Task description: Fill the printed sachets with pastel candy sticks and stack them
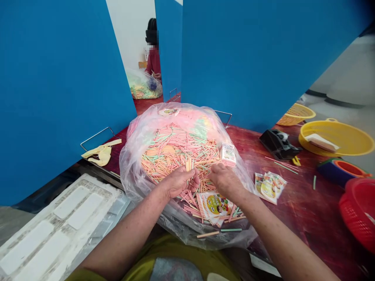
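Observation:
My left hand (183, 181) is closed around a small bundle of pale yellow and orange candy-like sticks (190, 164), held upright over the pile. My right hand (224, 178) is just to its right, fingers bent down at the pile; its fingertips are hidden, so what they pinch cannot be made out. Under both hands lies a large heap of thin pink, green and orange sticks (166, 156) in a wide-open clear plastic bag (131, 168). A printed packet (215, 207) rests on the sticks below my right hand. Another small white packet (227, 153) lies just beyond that hand.
On the red table (295, 218) are printed packets (271, 185), a black tape dispenser (279, 145), a yellow basket (351, 134) and a red basket (359, 210). A yellow cloth (102, 154) lies left, above a white foam lid (58, 226). Blue partitions (228, 62) stand behind; a person (154, 62) sits beyond.

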A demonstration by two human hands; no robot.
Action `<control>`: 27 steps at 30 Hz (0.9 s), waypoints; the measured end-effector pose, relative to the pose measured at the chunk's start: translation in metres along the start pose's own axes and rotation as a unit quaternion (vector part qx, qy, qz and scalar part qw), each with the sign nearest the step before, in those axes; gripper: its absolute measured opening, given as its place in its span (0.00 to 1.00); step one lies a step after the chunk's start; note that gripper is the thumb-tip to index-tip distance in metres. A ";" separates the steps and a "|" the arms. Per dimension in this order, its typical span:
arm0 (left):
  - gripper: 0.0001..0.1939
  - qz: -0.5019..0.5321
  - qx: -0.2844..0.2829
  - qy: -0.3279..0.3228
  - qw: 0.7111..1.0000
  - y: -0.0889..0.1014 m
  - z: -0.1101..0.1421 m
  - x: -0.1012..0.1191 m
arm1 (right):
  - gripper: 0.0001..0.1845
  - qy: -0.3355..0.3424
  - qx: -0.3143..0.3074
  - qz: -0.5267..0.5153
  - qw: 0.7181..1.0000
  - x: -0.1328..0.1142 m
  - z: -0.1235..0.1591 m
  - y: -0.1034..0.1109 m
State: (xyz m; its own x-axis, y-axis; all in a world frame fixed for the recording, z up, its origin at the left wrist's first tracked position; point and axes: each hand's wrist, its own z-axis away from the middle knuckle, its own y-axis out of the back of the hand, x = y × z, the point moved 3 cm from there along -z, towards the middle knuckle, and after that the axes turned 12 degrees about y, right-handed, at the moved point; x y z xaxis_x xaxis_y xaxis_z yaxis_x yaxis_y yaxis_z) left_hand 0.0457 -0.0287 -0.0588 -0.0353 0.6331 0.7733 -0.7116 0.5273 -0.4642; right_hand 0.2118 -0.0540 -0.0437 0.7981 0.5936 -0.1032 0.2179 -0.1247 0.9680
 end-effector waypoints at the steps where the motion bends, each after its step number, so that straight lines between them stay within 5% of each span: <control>1: 0.13 0.004 0.009 0.000 1.000 -0.002 -0.001 -0.001 | 0.10 -0.026 0.035 -0.027 0.999 0.003 -0.002 0.005; 6: 0.15 0.102 0.025 -0.052 0.993 -0.018 -0.016 -0.010 | 0.11 -0.174 0.169 -0.186 0.952 -0.012 -0.013 0.014; 11: 0.16 0.145 -0.016 -0.075 0.986 -0.027 -0.023 -0.019 | 0.10 -0.149 0.147 -0.100 0.973 -0.043 -0.019 0.010; 16: 0.11 -0.053 0.002 -0.019 0.998 -0.028 -0.014 -0.019 | 0.11 -0.120 0.162 -0.085 0.976 -0.034 -0.009 0.039; 20: 0.05 -0.178 -0.013 -0.017 0.984 -0.046 -0.015 -0.015 | 0.10 -0.001 0.038 -0.111 0.993 -0.045 -0.002 0.045; 23: 0.03 -0.230 -0.015 -0.026 0.973 -0.060 -0.018 -0.014 | 0.12 -0.033 0.056 -0.122 0.990 -0.043 0.017 0.048; 25: 0.10 -0.303 0.037 -0.098 0.947 -0.066 -0.017 -0.010 | 0.12 -0.075 0.112 -0.118 0.984 -0.033 0.038 0.050; 27: 0.15 -0.410 0.120 -0.149 0.892 -0.068 -0.016 -0.009 | 0.11 -0.115 0.144 -0.086 0.979 -0.024 0.061 0.048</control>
State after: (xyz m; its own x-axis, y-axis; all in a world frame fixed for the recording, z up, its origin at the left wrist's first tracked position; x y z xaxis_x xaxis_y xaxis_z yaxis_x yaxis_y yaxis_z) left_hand 0.1056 -0.0610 -0.0410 0.4062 -0.1066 0.9076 -0.7124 0.5850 0.3876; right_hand 0.2376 -0.1231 -0.0090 0.8345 0.4341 -0.3394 0.4825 -0.2783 0.8305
